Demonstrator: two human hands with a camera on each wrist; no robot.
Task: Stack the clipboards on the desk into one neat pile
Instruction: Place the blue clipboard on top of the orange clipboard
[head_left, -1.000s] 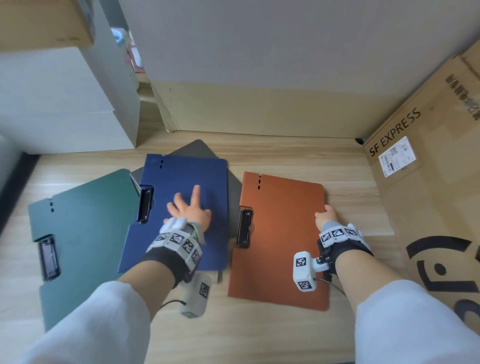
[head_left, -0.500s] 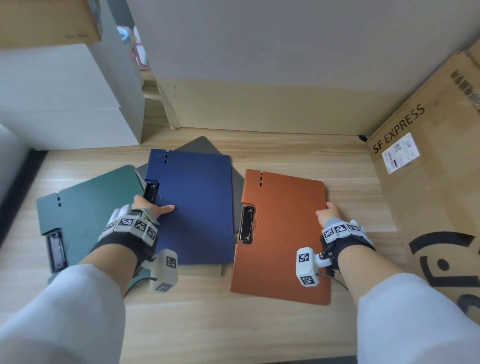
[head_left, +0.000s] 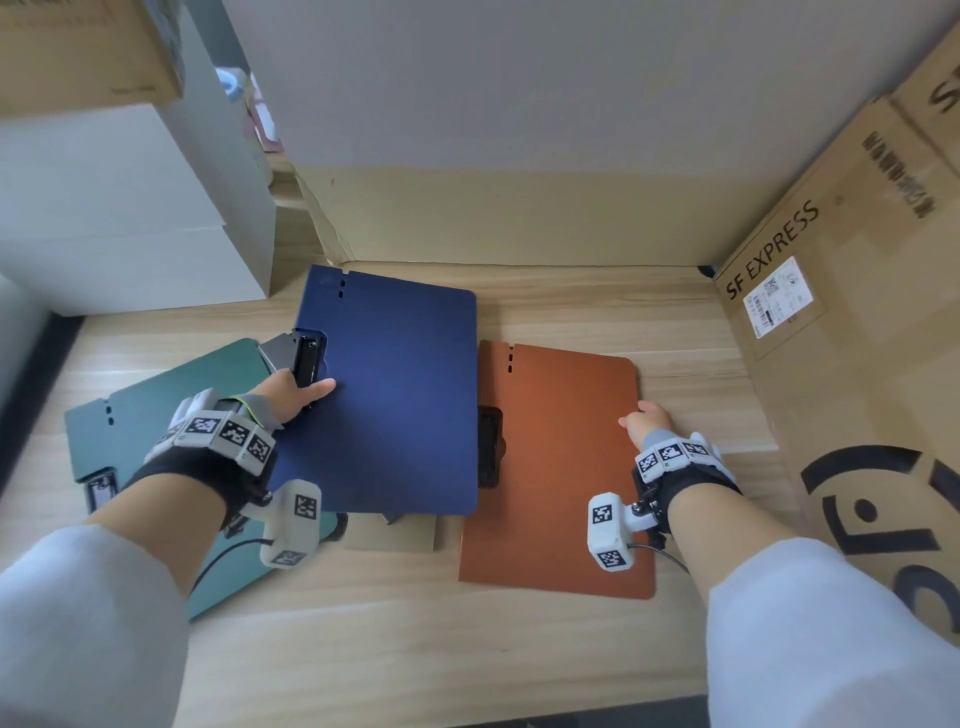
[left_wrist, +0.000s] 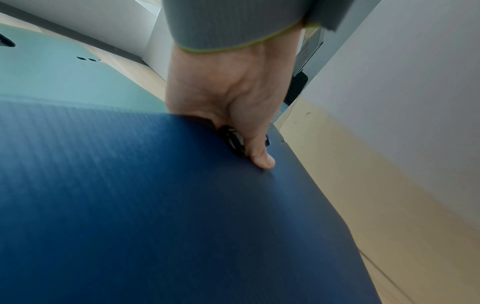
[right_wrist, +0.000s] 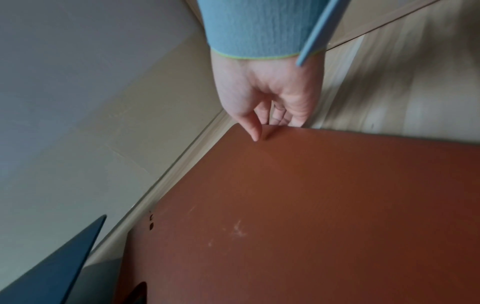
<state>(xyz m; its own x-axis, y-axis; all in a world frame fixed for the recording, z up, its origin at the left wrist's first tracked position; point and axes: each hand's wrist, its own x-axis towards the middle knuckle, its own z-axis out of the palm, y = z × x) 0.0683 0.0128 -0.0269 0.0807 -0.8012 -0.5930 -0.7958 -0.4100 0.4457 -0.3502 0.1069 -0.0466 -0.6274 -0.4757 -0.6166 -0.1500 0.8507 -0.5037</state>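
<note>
Blue clipboard (head_left: 395, 395): clip edge pinched by my left hand (head_left: 291, 391), raised over the grey board.
Orange clipboard (head_left: 561, 467): flat on worktop; my right hand (head_left: 640, 422) pinches its far edge.
Handling: probably stiff, light, slick; take by edges.

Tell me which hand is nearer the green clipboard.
Left. The left hand grips the blue clipboard beside the green clipboard; the right hand is at the orange clipboard's far edge.

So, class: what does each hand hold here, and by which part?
The left hand grips the blue clipboard at its clip-side edge, thumb on top. The right hand pinches the orange clipboard at its right edge.
</note>
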